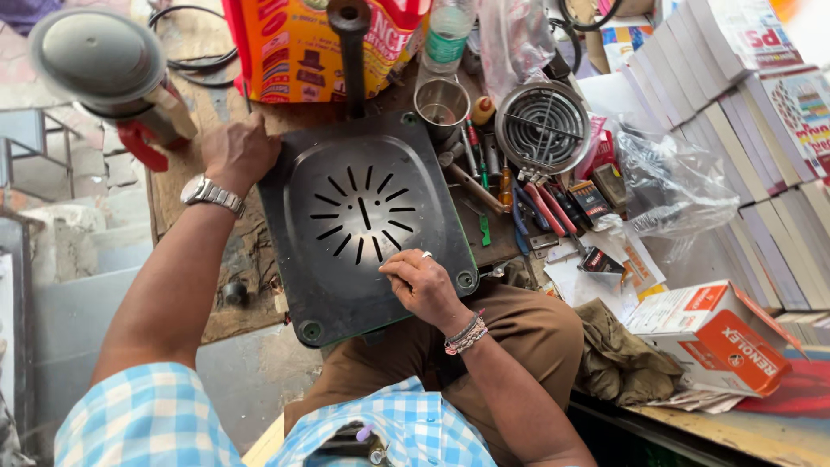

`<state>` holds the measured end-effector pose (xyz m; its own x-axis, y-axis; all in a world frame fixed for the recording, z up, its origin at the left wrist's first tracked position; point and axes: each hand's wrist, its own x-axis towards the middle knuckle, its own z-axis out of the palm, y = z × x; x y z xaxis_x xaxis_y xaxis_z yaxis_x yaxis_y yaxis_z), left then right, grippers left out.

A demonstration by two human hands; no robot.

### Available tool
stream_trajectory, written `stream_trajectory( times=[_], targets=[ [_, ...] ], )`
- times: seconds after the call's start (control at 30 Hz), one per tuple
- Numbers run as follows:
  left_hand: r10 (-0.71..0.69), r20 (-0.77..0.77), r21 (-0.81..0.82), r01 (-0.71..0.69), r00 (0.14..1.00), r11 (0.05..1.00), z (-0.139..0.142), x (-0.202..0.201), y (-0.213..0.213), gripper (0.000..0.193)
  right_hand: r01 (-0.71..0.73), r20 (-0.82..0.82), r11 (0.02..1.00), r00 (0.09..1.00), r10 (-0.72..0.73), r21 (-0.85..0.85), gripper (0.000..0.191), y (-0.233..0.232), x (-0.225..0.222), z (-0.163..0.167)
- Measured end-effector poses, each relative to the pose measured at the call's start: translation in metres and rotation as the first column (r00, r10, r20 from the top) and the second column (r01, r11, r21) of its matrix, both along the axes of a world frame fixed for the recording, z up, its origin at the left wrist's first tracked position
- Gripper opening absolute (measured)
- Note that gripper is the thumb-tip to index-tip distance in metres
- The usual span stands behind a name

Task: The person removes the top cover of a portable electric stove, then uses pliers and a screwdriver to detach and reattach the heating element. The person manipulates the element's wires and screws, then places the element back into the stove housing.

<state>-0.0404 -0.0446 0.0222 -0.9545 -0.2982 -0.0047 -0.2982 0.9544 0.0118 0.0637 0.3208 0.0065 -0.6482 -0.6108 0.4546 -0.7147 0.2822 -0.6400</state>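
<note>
A dark square appliance base plate with radial slots lies bottom-up on the workbench and over my lap. My left hand, with a metal wristwatch, grips the plate's far left corner. My right hand, wearing a ring and thread bracelets, rests on the plate near its right front part with fingers pinched together; whether it holds something small is unclear. A black post rises behind the plate.
A steel cup, a coil heating element, screwdrivers and pliers lie right of the plate. An orange bag stands behind. Stacked books, a clear plastic bag and an orange-white box fill the right. A grey lidded appliance sits left.
</note>
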Motion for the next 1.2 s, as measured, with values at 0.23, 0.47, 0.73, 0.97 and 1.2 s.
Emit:
stream_trajectory(
  times=[0.23, 0.47, 0.73, 0.97, 1.2],
  targets=[
    [-0.249, -0.238, -0.2, 0.204, 0.939, 0.958, -0.009, 0.008, -0.007, 0.034, -0.004, -0.018, 1.0, 1.0, 0.004, -0.017, 0.017, 0.001, 0.0, 0.0],
    [0.059, -0.032, 0.003, -0.059, 0.998, 0.998, -0.013, 0.015, 0.006, 0.052, -0.005, 0.0, 1.0, 1.0, 0.005, 0.003, 0.017, 0.002, 0.0, -0.002],
    [0.354, -0.552, 0.672, 0.152, 0.754, 0.725, -0.06, 0.034, 0.018, 0.057, -0.002, 0.013, 1.0, 1.0, 0.001, 0.008, 0.018, 0.002, 0.0, -0.002],
    [0.5, -0.52, 0.815, 0.227, 0.692, 0.533, -0.068, 0.034, 0.019, 0.041, -0.002, 0.003, 1.0, 1.0, 0.002, 0.003, 0.017, 0.002, 0.001, -0.002],
    [0.449, -0.517, 0.761, 0.151, 0.729, 0.631, -0.067, 0.031, 0.018, 0.037, 0.001, 0.023, 1.0, 1.0, -0.001, 0.012, 0.017, 0.003, 0.0, -0.002]
  ],
)
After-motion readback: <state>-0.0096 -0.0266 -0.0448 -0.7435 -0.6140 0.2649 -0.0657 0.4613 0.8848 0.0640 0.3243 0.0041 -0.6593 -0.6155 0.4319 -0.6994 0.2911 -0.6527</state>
